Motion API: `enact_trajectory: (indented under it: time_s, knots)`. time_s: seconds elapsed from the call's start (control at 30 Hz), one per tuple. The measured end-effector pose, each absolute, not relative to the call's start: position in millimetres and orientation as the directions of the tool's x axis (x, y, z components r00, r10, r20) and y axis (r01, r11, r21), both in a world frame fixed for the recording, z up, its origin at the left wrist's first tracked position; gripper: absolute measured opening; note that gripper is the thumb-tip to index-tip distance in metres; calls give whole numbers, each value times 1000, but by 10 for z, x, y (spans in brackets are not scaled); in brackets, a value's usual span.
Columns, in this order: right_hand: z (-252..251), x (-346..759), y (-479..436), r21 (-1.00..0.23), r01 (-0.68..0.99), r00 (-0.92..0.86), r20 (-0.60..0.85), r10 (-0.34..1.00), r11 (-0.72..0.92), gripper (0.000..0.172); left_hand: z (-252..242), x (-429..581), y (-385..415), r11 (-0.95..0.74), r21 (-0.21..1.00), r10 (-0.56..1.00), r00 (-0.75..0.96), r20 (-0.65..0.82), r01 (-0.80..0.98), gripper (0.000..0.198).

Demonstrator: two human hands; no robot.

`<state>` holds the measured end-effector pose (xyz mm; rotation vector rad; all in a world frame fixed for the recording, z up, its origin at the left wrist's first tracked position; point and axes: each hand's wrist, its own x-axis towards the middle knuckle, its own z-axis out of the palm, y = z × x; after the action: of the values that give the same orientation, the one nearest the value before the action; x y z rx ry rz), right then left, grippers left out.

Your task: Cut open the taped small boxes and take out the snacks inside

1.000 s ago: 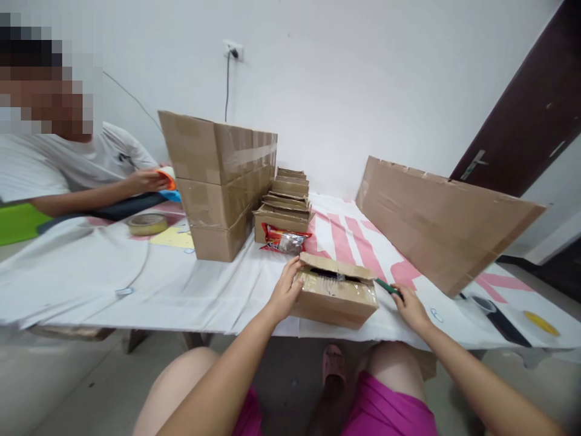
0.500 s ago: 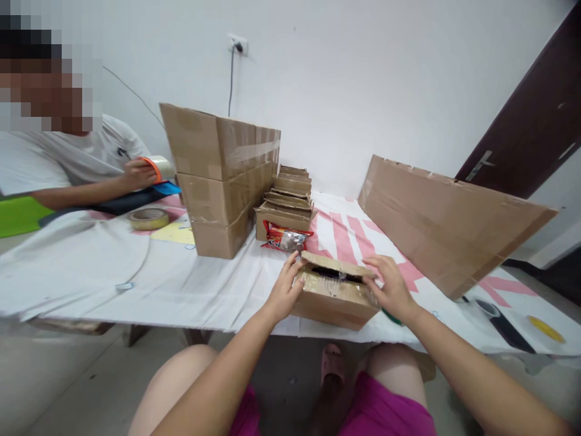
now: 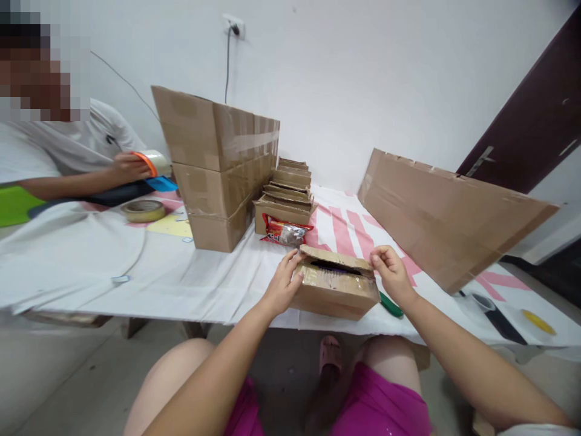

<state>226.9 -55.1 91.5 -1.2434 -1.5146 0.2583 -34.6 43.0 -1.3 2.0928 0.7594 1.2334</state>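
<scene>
A small cardboard box [image 3: 333, 297] sits at the table's front edge, its top flap partly raised over a dark gap. Around its left end lies my left hand [image 3: 284, 284], thumb on the near side and fingertips by the flap's corner. My right hand [image 3: 391, 274] is at the flap's right corner, fingers curled into a pinch; what they hold, if anything, is too small to make out. Just right of the box lies a green object [image 3: 390, 306], partly hidden. Behind the box is a red snack packet [image 3: 285, 232].
Stacked cardboard boxes [image 3: 200, 188] stand left of centre, with a row of open boxes [image 3: 284, 212] beside them. A large box [image 3: 445, 212] stands right. A tape roll [image 3: 143, 211] lies left. A co-worker's hand [image 3: 129, 166] holds a tape dispenser [image 3: 157, 163].
My right hand has shifted off the box's right side to the flap's corner, its fingers now curled together. More of the green object shows. My left hand stays on the box.
</scene>
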Motion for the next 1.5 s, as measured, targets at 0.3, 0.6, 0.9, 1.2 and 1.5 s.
enact_trajectory:
  time_s: [0.3, 0.6, 0.9, 1.2, 1.5]
  knots:
    - [900, 2476, -839, -543, 736, -3, 595, 804, 404, 12, 176, -342, 253, -792, 539, 610, 340, 716, 286, 31]
    - [930, 2336, -1033, -387, 811, -134, 607, 783, 439, 17, 191, -322, 189, -861, 453, 500, 226, 836, 230, 34]
    - [894, 2297, -1057, -365, 800, -161, 634, 757, 476, 19, 232, -325, 128, -885, 430, 461, 192, 867, 180, 33]
    - [903, 2171, -1109, -324, 827, -173, 632, 756, 460, 20, 223, -326, 112, -825, 559, 565, 177, 806, 88, 36]
    - [897, 2015, -1106, -256, 804, -280, 633, 721, 537, 12, 145, -306, 172, -666, 745, 736, 134, 664, -38, 39]
